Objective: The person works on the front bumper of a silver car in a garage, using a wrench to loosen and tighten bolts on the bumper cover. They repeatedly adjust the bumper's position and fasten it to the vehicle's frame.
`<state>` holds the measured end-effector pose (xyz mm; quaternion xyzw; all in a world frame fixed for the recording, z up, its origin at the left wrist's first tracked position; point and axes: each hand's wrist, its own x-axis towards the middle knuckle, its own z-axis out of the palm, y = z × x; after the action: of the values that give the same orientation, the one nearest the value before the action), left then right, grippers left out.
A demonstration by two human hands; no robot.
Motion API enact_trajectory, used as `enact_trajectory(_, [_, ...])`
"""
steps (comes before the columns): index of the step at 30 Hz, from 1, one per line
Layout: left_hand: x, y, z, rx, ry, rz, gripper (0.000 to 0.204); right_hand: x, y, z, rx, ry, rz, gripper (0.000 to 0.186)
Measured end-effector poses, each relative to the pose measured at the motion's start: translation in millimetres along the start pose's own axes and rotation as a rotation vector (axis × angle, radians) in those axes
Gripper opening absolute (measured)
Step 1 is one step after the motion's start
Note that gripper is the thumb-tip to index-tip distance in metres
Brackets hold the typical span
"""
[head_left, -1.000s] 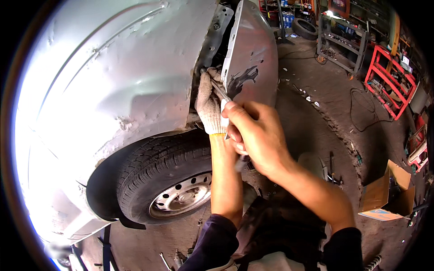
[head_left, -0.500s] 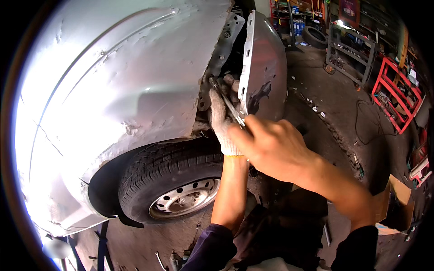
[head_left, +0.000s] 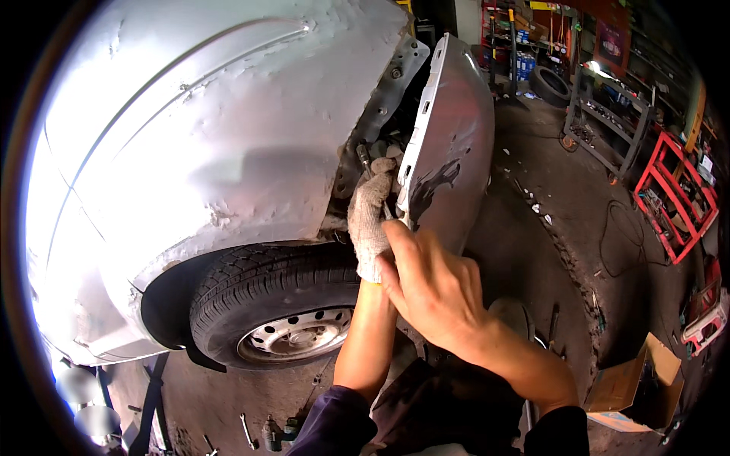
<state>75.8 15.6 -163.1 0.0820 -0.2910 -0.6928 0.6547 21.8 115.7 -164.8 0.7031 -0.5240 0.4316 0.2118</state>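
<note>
My left hand (head_left: 371,216), in a knit work glove, is closed around the shaft of a metal ratchet wrench (head_left: 364,158). The wrench's head points up at the holed metal flange (head_left: 340,181) behind the grey fender. My bare right hand (head_left: 437,285) is curled at the wrench's lower end, against the glove; its grip is partly hidden. Close beside both hands, the bumper cover (head_left: 456,156), scraped and with a white slotted edge, stands away from the body. The fastener under the wrench head cannot be made out.
Below the fender (head_left: 205,175) is a tire (head_left: 251,285) on a steel wheel. A spanner (head_left: 248,431) and a power tool (head_left: 271,433) lie on the floor. To the right are a cardboard box (head_left: 616,387), a red metal frame (head_left: 677,199) and a grey cart (head_left: 608,114).
The wrench stands more upright, and my gloved fingers now cover the middle of its shaft. My right hand has moved down and left with the handle end. The whole view has shifted slightly.
</note>
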Motion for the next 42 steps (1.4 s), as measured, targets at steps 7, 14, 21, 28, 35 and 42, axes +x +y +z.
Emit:
enact_trajectory(7, [8.0,7.7,-1.1,0.247,-0.015,0.038,0.023,-18.6,25.1,-21.2,0.125,0.006,-0.283,0.048])
enact_trajectory(14, [0.7,3.2,11.4,0.486,0.080,0.230,0.028,42.9,31.3,-87.8,-0.363,-0.154,-0.902,0.022])
enact_trajectory(21, [2.2,0.4,-1.4,0.437,0.111,0.226,0.029,16.0,58.5,-64.1,0.583,-0.025,-0.162,0.041])
enact_trajectory(28, [2.6,1.0,3.4,0.375,0.185,0.168,0.027,52.0,-13.8,-17.6,0.716,0.153,-0.663,0.030])
enact_trajectory(35, [1.5,-3.0,-1.0,0.362,0.142,0.241,0.026,30.6,-11.4,22.1,1.140,0.786,0.094,0.024])
enact_trajectory(42, [12.0,-9.9,-6.8,0.229,0.033,0.177,0.025,20.8,5.0,14.4,1.094,0.665,0.168,0.024])
